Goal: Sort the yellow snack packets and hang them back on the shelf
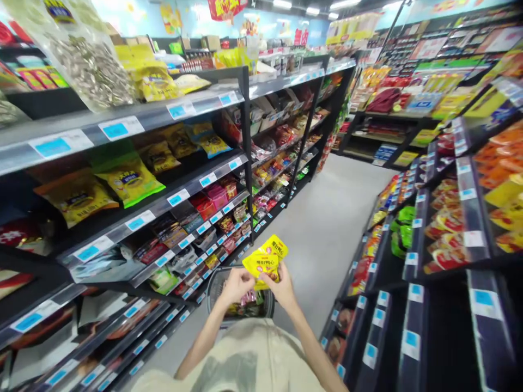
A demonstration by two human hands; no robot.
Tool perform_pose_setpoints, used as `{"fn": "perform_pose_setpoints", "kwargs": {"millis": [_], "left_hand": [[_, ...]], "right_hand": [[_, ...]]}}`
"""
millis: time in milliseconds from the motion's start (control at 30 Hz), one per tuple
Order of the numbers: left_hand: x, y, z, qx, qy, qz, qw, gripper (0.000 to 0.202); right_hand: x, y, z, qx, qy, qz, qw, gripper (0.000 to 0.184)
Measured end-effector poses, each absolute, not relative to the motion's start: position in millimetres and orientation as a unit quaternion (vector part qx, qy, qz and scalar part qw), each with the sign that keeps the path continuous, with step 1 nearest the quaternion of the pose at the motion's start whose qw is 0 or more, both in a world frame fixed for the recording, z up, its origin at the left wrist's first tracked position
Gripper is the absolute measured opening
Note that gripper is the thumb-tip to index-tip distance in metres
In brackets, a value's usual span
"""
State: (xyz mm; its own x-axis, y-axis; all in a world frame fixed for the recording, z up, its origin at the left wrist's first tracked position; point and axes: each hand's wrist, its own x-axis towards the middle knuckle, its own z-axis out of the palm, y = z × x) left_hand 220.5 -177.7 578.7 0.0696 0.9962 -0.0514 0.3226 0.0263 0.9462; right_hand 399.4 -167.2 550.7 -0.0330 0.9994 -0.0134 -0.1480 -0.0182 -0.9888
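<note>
Above the far rim of a dark basket (210, 305) on the aisle's grey floor (327, 201), the left hand (237, 284) and right hand (281, 286), fingers nearly closed, pinch two overlapping yellow packets (261, 265) between the front edges of stocked black shelves (247, 163) and a lower rack (411, 316).

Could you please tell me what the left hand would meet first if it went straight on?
Most likely the yellow packets, right by the left hand, though the exact depth is unclear.
</note>
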Motion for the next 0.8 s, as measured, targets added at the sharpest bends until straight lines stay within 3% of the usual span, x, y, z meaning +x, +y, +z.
{"fn": "perform_pose_setpoints", "kwargs": {"millis": [167,267,467,800], "left_hand": [[235.8,-177.2,590.4,0.553,0.52,0.418,0.499,0.016],[241.4,-184.9,585.0,0.472,0.511,0.495,0.521,0.027],[235.2,-188.7,578.1,0.362,0.557,0.562,0.493,0.042],[226.4,-183.7,572.3,0.281,0.571,0.626,0.451,0.047]], "right_hand": [[401.3,-167.9,568.0,-0.458,-0.42,0.554,0.553,0.043],[403.6,-170.7,560.9,-0.443,-0.422,0.583,0.535,0.043],[396.7,-175.6,545.7,-0.434,-0.413,0.642,0.479,0.049],[389.5,-172.7,553.0,-0.448,-0.339,0.664,0.494,0.043]]}}
